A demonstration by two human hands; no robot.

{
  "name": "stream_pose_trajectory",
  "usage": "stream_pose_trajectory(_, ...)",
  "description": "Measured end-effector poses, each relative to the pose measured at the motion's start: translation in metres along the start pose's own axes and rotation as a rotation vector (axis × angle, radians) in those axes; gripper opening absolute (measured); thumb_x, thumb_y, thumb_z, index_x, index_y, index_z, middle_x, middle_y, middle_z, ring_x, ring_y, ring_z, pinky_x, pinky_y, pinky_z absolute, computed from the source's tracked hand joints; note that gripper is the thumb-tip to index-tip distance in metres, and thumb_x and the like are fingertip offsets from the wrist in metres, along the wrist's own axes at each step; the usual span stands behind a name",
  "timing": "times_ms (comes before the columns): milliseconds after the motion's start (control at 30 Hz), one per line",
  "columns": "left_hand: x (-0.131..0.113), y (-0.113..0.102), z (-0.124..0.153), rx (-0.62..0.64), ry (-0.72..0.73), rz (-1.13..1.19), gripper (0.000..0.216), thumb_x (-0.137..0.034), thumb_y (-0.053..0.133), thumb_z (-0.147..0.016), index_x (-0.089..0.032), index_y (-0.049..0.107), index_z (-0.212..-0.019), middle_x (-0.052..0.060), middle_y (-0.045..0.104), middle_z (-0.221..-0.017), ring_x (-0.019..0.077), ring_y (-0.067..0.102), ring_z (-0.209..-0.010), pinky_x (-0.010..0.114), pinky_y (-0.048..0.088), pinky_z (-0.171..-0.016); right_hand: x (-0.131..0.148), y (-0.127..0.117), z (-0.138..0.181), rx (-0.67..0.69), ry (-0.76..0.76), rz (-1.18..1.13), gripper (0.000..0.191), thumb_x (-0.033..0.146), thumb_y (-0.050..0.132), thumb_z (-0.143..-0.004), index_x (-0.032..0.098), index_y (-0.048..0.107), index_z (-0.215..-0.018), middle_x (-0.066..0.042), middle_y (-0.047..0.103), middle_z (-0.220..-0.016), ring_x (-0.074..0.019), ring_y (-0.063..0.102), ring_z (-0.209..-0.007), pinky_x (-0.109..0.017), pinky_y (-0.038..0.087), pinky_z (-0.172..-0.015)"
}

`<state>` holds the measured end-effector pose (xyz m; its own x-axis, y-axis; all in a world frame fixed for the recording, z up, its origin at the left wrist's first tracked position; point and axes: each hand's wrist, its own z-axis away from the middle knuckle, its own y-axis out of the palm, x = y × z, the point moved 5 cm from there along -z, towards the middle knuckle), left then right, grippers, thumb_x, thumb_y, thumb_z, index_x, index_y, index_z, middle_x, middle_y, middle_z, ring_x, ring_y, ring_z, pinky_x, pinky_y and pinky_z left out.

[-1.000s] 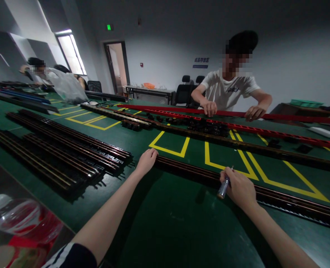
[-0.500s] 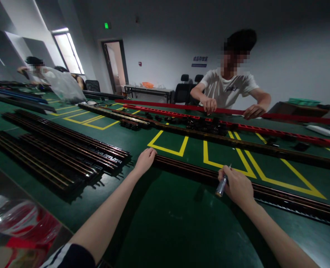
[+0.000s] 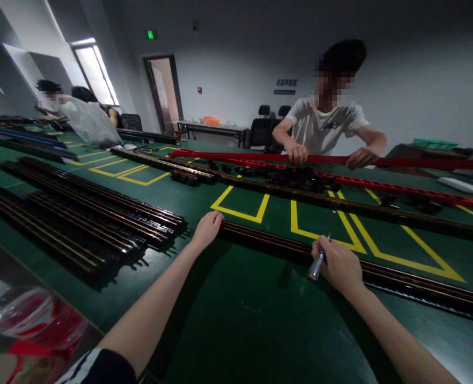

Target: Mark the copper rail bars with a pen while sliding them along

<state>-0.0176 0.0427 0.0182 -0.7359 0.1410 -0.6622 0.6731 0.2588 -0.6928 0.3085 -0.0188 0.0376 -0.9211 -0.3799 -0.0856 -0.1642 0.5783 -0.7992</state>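
Note:
A long dark rail [image 3: 268, 241] with copper-coloured strips lies across the green table [image 3: 236, 314] in front of me. My left hand [image 3: 207, 228] rests closed over the rail's left end. My right hand [image 3: 339, 262] is wrapped round a small silver tool [image 3: 315, 266], whose tip points at the rail's top. The hand sits against the rail about a third of the way along it.
Stacks of similar dark rails [image 3: 80, 213] lie at the left. Across the table a person in a white shirt [image 3: 325, 128] holds a long red rail [image 3: 380, 161]; loose black parts [image 3: 296, 178] lie nearby. A plastic bottle [image 3: 24, 320] sits near left. Yellow lines mark the table.
The person opposite has lifted the red rail slightly. My hands stay on the dark rail, almost unmoved.

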Motion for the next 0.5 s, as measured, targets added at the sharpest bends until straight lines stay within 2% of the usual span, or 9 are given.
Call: stream_pose_trajectory(500, -0.0011, -0.0003, -0.0006, -0.009, 0.005, -0.004, 0.029, -0.023, 0.033, -0.086, -0.019, 0.060, -0.078, 0.006, 0.064, -0.089, 0.0198, 0.059, -0.089, 0.030, 0.044, -0.079, 0.0033, -0.0038, -0.0006, -0.041, -0.052, 0.096, 0.018, 0.024, 0.037, -0.085, 0.020, 0.047, -0.071, -0.004, 0.057, -0.057, -0.0176, 0.056, -0.049, -0.025, 0.035, -0.050)
